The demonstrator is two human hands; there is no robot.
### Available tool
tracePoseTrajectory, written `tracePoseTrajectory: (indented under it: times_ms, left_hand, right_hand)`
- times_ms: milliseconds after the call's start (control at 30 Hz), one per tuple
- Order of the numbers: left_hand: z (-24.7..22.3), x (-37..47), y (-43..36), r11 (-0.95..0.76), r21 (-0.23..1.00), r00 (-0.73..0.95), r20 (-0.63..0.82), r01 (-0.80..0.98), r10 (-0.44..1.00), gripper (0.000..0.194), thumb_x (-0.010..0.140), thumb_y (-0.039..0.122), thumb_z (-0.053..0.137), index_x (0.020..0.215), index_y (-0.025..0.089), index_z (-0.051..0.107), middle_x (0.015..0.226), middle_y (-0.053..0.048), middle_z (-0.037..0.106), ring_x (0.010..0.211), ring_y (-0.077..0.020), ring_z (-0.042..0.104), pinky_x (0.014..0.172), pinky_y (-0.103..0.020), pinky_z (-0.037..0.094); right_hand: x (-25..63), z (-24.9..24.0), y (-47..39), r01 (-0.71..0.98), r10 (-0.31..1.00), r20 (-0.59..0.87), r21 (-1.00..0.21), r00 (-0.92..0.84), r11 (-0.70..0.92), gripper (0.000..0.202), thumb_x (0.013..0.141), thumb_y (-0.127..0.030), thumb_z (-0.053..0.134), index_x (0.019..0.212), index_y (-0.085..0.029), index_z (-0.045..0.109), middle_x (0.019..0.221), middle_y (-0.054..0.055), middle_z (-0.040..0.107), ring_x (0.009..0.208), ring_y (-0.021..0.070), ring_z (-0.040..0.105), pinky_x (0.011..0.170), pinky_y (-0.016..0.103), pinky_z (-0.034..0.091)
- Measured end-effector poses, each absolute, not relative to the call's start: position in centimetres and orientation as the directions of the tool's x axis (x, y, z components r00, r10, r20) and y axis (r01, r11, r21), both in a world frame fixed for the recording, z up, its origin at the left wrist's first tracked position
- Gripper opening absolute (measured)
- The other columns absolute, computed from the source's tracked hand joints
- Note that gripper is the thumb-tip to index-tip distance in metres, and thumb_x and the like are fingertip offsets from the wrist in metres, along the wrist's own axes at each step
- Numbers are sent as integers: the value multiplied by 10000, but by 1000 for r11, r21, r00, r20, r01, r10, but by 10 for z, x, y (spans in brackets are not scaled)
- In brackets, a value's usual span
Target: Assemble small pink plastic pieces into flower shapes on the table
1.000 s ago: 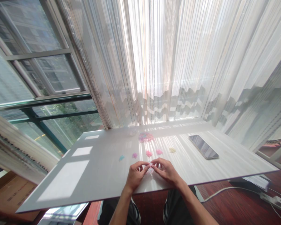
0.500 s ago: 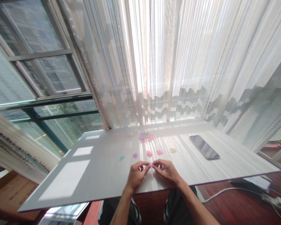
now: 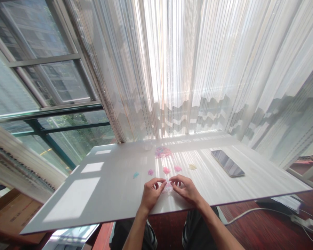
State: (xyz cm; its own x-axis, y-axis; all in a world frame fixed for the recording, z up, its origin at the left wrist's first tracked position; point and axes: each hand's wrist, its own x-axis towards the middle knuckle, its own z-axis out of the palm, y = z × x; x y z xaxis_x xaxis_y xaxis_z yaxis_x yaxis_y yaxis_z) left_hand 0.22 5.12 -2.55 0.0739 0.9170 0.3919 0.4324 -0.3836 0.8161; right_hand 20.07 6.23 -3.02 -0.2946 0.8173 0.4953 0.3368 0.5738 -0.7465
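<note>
My left hand (image 3: 150,193) is closed in a pinch, its thumb and forefinger tips pressed together at the near middle of the white table. Facing it, my right hand (image 3: 185,190) pinches in the same way, the fingertips a little apart from the left ones. Whatever the fingers hold is too small to make out. Under and between the hands lies a pale pinkish pile (image 3: 168,188) of tiny pieces, partly covered by the fingers. Beyond them sit small heaps: teal (image 3: 136,175), purple (image 3: 151,172), coral pink (image 3: 166,170), light pink (image 3: 177,168) and pale yellow (image 3: 192,167).
A larger mixed pink heap (image 3: 163,152) lies farther back, near a clear round container (image 3: 147,145). To the right is a phone (image 3: 227,163) on the white table (image 3: 114,194). Sheer curtains (image 3: 182,69) hang behind. A white cable (image 3: 253,210) runs over the floor.
My fingertips have drawn slightly apart, where they met before. More of the pale pile shows between them. The heaps and the phone have stayed in place.
</note>
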Motion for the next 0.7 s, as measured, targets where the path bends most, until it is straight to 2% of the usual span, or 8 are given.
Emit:
tracePoseTrajectory:
  times_ms: [700]
  left_hand:
    - [-22, 3, 49, -388, 816, 130, 369, 429, 920, 201, 860, 364, 671, 909, 207, 786, 805, -26, 771, 560, -108, 537, 577, -218, 480]
  right_hand:
    - [201, -31, 63, 346, 818, 495, -743, -293, 573, 152, 912, -279, 584, 924, -201, 714, 788, 33, 706, 685, 150, 630, 642, 254, 512]
